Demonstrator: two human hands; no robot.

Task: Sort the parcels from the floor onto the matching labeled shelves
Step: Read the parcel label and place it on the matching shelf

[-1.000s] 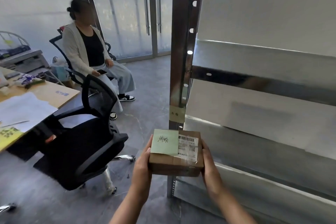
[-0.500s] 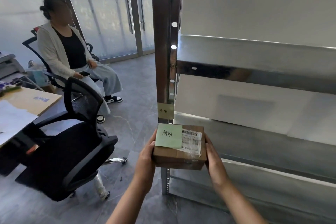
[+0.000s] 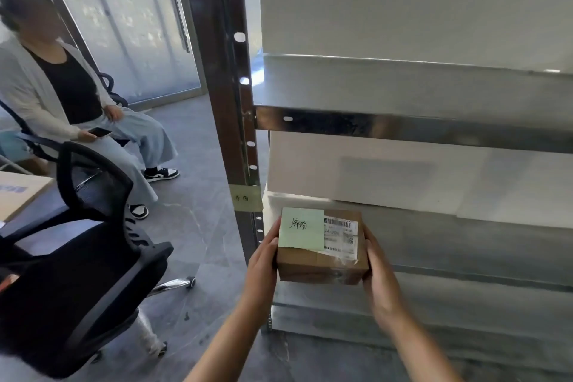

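Parcel now nearer the shelf, both hands gripping its sides, note perhaps handwritten

One head-worn camera looks forward and down, close on the hands before the shelf rack.

Wearer's body, lower centre of frame: two forearms visible, both bare, no sleeves in shot. Left hand and right hand: no gloves, rings, watch or wristbands seen. Nails short, unpainted.
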